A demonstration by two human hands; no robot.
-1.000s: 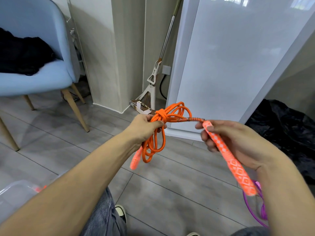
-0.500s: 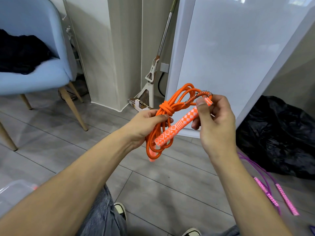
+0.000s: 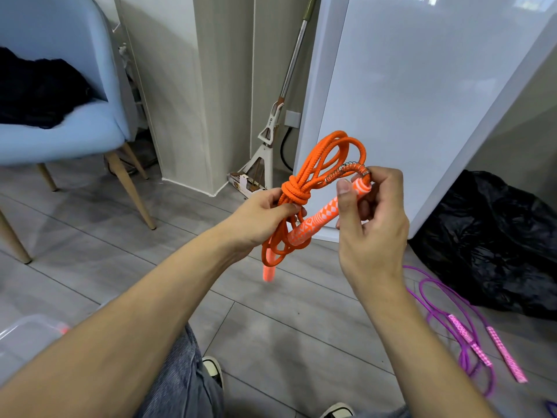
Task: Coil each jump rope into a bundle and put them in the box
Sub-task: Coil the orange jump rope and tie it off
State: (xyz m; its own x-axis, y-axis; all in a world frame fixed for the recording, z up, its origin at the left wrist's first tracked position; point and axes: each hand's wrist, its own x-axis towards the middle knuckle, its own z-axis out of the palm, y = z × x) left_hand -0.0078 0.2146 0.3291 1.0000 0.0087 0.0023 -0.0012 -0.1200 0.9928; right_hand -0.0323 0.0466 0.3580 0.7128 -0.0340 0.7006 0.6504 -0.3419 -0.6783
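Orange jump rope point(image 3: 313, 188): braided cord, coiled in several loops and cinched w/ a wrapped knot at mid-bundle; held in mid-air above grey floor, centre of view. Loops are seen fanning to 1 o'clock above the knot and hanging to 7 o'clock below it.

Handle A point(image 3: 324, 217): orange w/ white diamond pattern, laid diagonally from 1 to 7 o'clock across the bundle; a metal spring point(image 3: 346, 170) is seen where cord meets its top end.

Handle B point(image 3: 268, 271): orange-pink, only the tip visible, hanging at 6 o'clock below the loops.

Left hand point(image 3: 262, 218): fingers curled round the bundle just under the knot.

Right hand point(image 3: 370, 218): upper end of handle A pinched betw. thumb and curled fingers.

Purple jump rope point(image 3: 446, 315): uncoiled, lying on floor at 4 o'clock, w/ pink patterned handles.

Clear plastic box point(image 3: 27, 336): at 8 o'clock, partly hidden by left forearm.
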